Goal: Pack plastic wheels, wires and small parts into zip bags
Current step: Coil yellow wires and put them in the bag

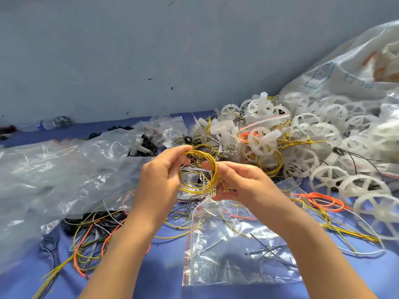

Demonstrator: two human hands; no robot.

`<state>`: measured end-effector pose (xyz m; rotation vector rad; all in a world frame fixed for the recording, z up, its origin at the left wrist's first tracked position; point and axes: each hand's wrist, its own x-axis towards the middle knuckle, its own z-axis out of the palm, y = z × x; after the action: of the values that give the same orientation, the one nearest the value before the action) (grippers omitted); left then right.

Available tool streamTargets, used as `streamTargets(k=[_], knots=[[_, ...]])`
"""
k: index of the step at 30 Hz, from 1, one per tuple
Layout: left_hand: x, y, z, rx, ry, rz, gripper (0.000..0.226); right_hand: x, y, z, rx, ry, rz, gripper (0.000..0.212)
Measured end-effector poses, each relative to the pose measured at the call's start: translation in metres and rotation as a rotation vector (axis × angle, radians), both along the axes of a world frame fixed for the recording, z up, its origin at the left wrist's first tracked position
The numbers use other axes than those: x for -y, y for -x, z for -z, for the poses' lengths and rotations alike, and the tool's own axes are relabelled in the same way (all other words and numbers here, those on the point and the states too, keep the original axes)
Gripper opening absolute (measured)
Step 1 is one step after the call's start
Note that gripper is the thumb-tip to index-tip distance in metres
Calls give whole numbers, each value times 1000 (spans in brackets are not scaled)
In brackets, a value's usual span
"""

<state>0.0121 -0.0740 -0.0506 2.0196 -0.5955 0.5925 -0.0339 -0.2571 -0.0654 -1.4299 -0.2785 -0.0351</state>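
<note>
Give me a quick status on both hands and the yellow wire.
Left hand and right hand both pinching yellow wire coil, held above table. Zip bag below, nothing packed. Loose wires and wheels cluttering around.

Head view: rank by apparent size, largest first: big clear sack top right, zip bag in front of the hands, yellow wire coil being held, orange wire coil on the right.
1. big clear sack
2. zip bag
3. yellow wire coil and orange wire coil: look alike, unranked.

The sack lies farther away, so it is truly the largest.

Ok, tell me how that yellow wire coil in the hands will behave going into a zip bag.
The yellow wire coil probably springs open if released: both the left hand and right hand pinch its loops together. It looks thin and light. Loose ends may snag the zip bag mouth.
</note>
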Motion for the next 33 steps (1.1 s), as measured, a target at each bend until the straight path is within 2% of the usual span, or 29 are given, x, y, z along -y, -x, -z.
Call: streamTargets(k=[5,10,15,20,26,29,31,33], knots=[[-3,-2,-3,66,2,15,24,3,3,-2,-64,-73,-131,37],[-7,-6,2,63,24,-56,2,0,6,-1,-79,-154,-209,33],[-10,-7,4,56,-25,-74,3,-6,10,2,-113,-228,-215,28],[-16,-11,3,35,45,-160,5,-5,15,4,-125,-240,-209,20],[-34,-18,0,15,64,-364,8,5,23,3,-144,-75,-171,14],[-43,-21,-1,-20,113,-457,14,9,27,3,-135,-44,-182,19],[-40,-20,-4,-60,198,-429,15,10,29,3,-135,-20,-189,16],[-28,-15,-9,-135,319,-314,14,8,31,3,-123,101,-183,14]])
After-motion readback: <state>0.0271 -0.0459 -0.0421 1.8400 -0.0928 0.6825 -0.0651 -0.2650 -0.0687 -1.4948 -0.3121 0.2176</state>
